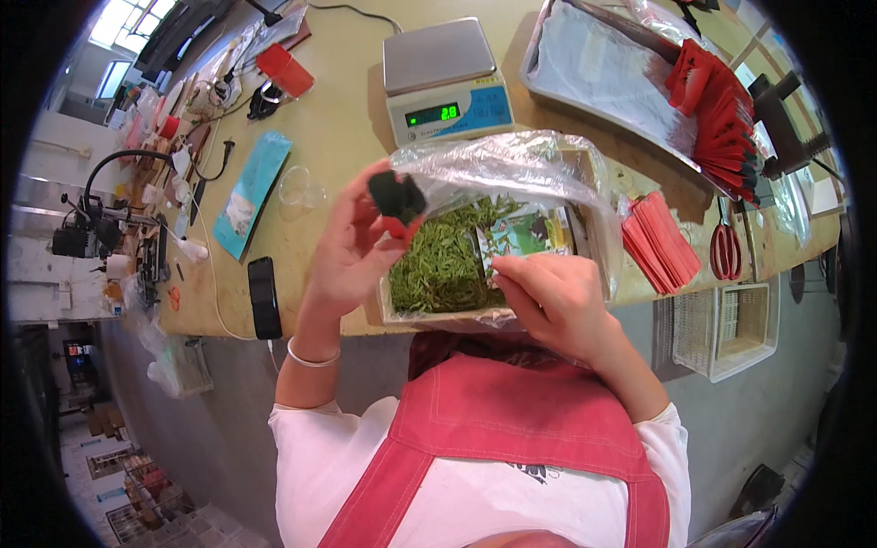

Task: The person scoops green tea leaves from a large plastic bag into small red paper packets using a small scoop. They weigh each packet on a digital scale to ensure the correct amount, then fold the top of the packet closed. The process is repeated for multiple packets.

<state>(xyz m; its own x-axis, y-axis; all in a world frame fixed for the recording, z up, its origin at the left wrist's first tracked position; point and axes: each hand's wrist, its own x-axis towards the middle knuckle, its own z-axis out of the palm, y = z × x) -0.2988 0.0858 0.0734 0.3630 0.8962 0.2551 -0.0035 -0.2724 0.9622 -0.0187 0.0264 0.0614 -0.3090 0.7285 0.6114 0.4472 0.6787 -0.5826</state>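
Observation:
My left hand (345, 247) is raised at the left edge of a plastic-lined box, closed around a small pouch (396, 197) with a dark green mouth and a bit of red below it. Over the middle of the box, my right hand (557, 301) has its fingers pinched together; what they hold, if anything, is too small to name. Loose green dried leaves (438, 260) fill the left part of the box (598, 183). Beside them, partly behind my right hand, lies a colourful printed packet (534, 230). Clear plastic liner (512, 160) is folded back over the far rim.
Behind the box stands a digital scale (448, 78) with a lit display. A metal tray (603, 82) bears fanned red pouches (722, 128). Right of the box lie flat red pouches (660, 242) and red-handled scissors (726, 247). A phone (265, 297) and teal bag (253, 194) lie left.

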